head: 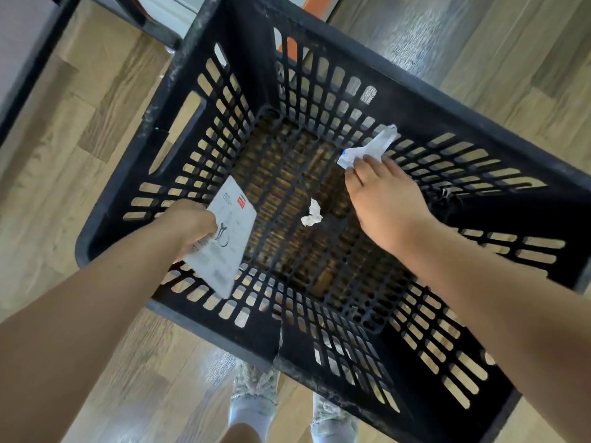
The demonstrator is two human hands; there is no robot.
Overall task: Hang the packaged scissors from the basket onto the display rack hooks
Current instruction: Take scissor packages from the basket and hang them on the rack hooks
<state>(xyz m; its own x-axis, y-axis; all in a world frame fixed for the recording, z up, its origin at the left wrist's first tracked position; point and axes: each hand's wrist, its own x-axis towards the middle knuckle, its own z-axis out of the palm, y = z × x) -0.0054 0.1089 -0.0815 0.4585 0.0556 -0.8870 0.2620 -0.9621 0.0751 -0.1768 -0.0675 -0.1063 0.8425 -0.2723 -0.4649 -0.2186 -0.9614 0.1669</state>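
Note:
A black slotted plastic basket (415,100) stands on the wooden floor below me. My left hand (188,223) grips a flat white scissors package (228,231) by its left edge, held over the basket's left side. My right hand (380,199) reaches into the right side of the basket and pinches a crumpled white paper (367,150) with blue print at my fingertips. A small crumpled white scrap (311,214) lies on the basket's bottom. No display rack hooks are in view.
Dark metal legs of a stand (150,24) rise at the upper left beside the basket. Something orange (315,4) shows behind the basket's far rim. My feet in light shoes (252,407) stand just below the basket's near corner.

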